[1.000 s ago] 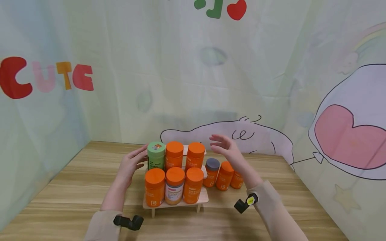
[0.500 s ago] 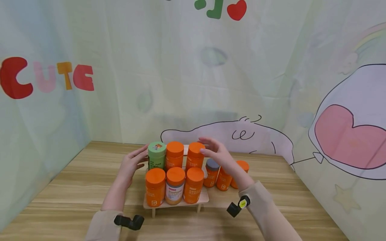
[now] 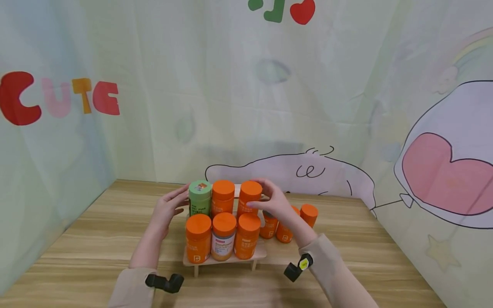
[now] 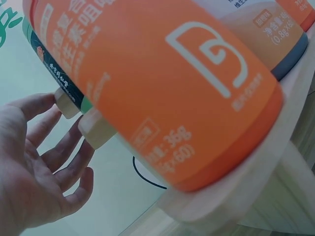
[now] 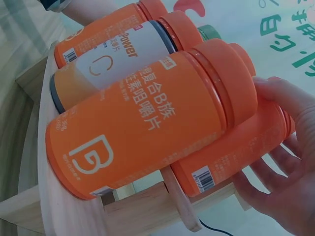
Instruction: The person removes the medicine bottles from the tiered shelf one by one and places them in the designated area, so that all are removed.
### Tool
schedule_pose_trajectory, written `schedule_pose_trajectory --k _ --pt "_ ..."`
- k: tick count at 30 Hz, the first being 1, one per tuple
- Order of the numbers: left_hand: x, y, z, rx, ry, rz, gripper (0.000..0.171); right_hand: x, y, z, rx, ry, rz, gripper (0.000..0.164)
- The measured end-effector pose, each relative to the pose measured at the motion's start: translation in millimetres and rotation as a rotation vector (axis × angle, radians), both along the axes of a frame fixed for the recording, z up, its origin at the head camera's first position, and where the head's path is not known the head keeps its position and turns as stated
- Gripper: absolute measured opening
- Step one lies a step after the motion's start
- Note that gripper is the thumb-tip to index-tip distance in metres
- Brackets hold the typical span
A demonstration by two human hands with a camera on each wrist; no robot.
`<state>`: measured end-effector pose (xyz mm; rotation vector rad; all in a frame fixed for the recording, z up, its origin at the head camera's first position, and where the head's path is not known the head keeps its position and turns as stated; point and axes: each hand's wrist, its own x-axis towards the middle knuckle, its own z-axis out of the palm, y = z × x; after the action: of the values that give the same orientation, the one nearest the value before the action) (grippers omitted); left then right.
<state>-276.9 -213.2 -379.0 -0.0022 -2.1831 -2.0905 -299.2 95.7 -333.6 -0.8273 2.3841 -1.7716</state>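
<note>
My right hand [image 3: 275, 201] grips the orange jar [image 3: 250, 191] at the right end of the back row, thumb in front and fingers round its far side. In the right wrist view this jar [image 5: 241, 147] is partly hidden by a front one. At the row's left end, my left hand [image 3: 165, 209] lies beside a green jar [image 3: 200, 199], fingers loosely bent. The left wrist view shows those fingertips near the wooden end of the stand, possibly touching. Another orange jar [image 3: 223, 194] stands between. All are on a tiered wooden stand [image 3: 260, 251].
The front tier bears two orange jars, left [image 3: 198, 239] and right [image 3: 247, 237], with a white-labelled one [image 3: 223, 244] between. Right of the stand, on the wood-grain table [image 3: 77, 256], several orange jars [image 3: 284, 233] stand partly behind my right arm. A printed curtain [image 3: 173, 107] hangs behind.
My right hand has come left and down from above the table jars to the back row's right jar, and its fingers have closed round it. My left hand has stayed put.
</note>
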Motion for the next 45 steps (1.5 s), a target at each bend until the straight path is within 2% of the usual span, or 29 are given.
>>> schedule_pose_trajectory --k 10,21,29,35,37,42,45 --pt "0.3 0 0.5 -0.008 -0.003 -0.004 0.055 -0.3 0 -3.7 -0.044 0.032 -0.039 0.060" --pt "-1.2 -2 -0.9 0.005 -0.008 -0.006 0.039 1.4 24 5.0 -0.073 0.069 -0.115 0.060" --pt "-0.4 0 0.3 -0.005 -0.012 -0.007 0.052 -2.5 60 13.0 -0.049 0.110 -0.218 0.058" --pt "-0.4 -1 -1.0 0.027 -0.017 -0.007 0.033 -7.3 96 12.4 -0.039 0.124 -0.318 0.058" --pt "-0.3 -1 -1.4 0.028 -0.017 -0.007 0.031 -8.5 109 11.1 -0.037 0.122 -0.354 0.059" --pt "-0.3 -1 -0.6 0.019 -0.025 -0.009 0.045 -10.9 138 8.7 -0.041 0.149 -0.446 0.061" --pt "0.3 0 0.4 0.016 -0.022 -0.008 0.047 -10.8 152 7.7 -0.044 0.146 -0.507 0.062"
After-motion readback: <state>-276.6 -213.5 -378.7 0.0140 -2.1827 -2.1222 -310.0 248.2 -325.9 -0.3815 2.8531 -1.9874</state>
